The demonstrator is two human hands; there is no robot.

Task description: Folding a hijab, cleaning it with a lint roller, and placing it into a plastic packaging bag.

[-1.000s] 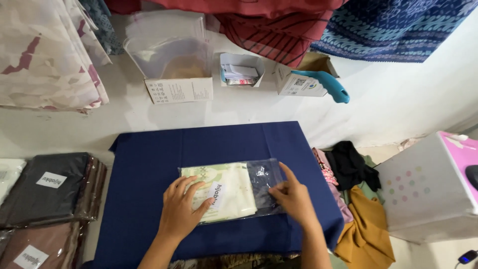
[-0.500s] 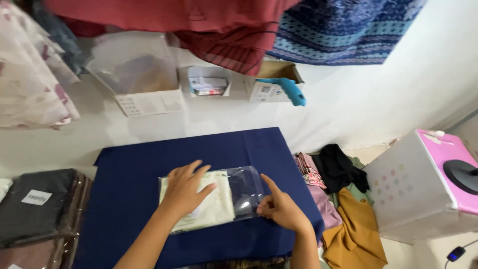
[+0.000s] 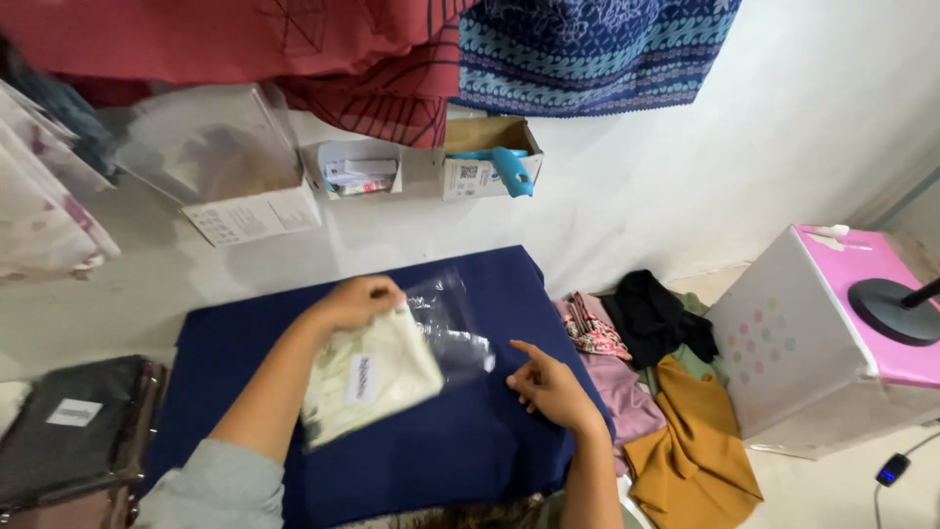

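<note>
My left hand [image 3: 354, 300] grips the top edge of a clear plastic bag [image 3: 392, 367] holding a folded pale green-white cloth with a small white label. The bag is lifted and tilted above a navy blue cloth [image 3: 431, 451] spread flat in front of me. Its empty clear end sticks out to the right. My right hand [image 3: 548, 387] hovers just right of the bag, fingers loosely apart, forefinger pointing at the bag, holding nothing.
Folded cloths in pink, black and mustard [image 3: 676, 411] lie right of the navy cloth. A white box with a pink lid [image 3: 842, 333] stands far right. Bagged dark garments [image 3: 73, 431] lie at left. Small cardboard boxes [image 3: 485, 162] sit by the wall under hanging fabrics.
My left hand has picked the bag up off the navy cloth and tilted it. My right hand has let go and moved away to the right. The view swung right.
</note>
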